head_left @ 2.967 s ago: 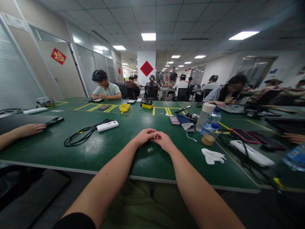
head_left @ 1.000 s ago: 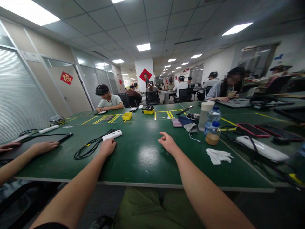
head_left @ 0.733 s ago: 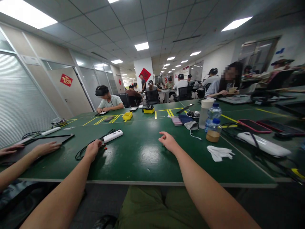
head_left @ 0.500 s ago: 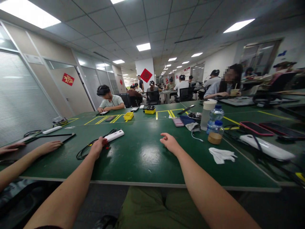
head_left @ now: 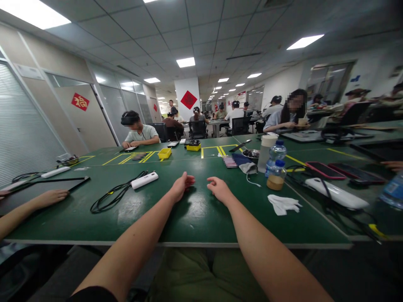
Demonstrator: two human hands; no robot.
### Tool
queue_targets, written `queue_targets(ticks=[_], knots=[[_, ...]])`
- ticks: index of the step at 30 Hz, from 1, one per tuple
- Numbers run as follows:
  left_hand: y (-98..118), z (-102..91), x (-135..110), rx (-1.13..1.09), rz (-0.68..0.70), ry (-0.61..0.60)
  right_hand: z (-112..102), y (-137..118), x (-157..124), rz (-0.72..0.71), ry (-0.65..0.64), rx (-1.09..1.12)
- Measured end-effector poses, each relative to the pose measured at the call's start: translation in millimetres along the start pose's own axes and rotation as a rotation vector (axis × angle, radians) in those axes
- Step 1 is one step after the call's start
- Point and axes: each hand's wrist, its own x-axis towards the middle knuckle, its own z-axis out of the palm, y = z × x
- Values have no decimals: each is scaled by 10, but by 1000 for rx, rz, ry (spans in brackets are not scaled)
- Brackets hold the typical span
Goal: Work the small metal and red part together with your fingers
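My left hand (head_left: pixel 182 186) is over the green table (head_left: pixel 138 224), its fingers loosely curved and apart, with nothing seen in them. Facing it across a narrow gap is my right hand (head_left: pixel 219 189), fingers half bent and likewise without any object. To the left of my left hand lies a white power bank (head_left: pixel 145 180), and beside it a coiled black cable (head_left: pixel 108 199) with a yellow tag. A crumpled white cloth (head_left: pixel 283 204) rests to the right of my right hand.
Right of centre stand two blue-capped bottles (head_left: pixel 276 175) and a clear tumbler (head_left: pixel 267 153). Farther right are phones (head_left: pixel 324 170) and another white power bank (head_left: pixel 335 193). A co-worker's hand (head_left: pixel 53 198) rests on a dark flat panel (head_left: pixel 40 191) at left. Yellow trays (head_left: pixel 164 154) sit farther back.
My left hand has left the cable beside the power bank and moved right, close to my right hand. The view has shifted slightly to the right.
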Motion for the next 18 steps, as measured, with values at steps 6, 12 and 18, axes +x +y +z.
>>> queue_targets(ticks=[6, 12, 18], knots=[[-20, 674, 18, 214, 141, -39, -15, -55, -41, -1, 19, -188], [-14, 490, -88, 544, 307, -185, -39, -62, -42, 55, 35, -305], [-7, 541, -100, 771, 447, -303, -124, -31, -49, 147, 77, -451]])
